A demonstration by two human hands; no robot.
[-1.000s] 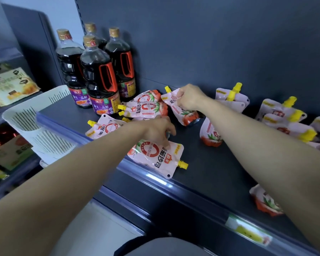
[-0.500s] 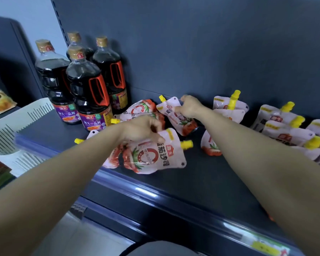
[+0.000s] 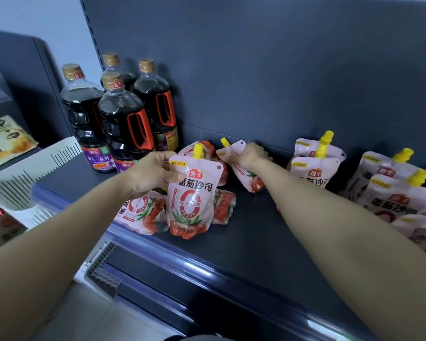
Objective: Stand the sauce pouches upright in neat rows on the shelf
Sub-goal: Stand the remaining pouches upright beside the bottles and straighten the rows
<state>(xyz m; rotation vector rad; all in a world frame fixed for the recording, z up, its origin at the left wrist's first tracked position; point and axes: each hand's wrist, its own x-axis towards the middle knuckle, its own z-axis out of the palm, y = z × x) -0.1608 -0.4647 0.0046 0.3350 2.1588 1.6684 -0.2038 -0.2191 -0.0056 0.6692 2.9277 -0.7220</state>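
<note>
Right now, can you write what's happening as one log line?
left hand: holds front pouch upright | right hand: grips tilted back pouch | shelf: flat pouches remain

light: dim, bluish | glare: shelf front edge (image 3: 200, 272) | blur: soft at borders | distortion: wide-angle bowing at edges

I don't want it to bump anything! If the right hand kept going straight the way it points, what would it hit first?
The right hand grips a tilted pouch; past that, it would likely meet the shelf's back wall behind, though depth is unclear.
</note>
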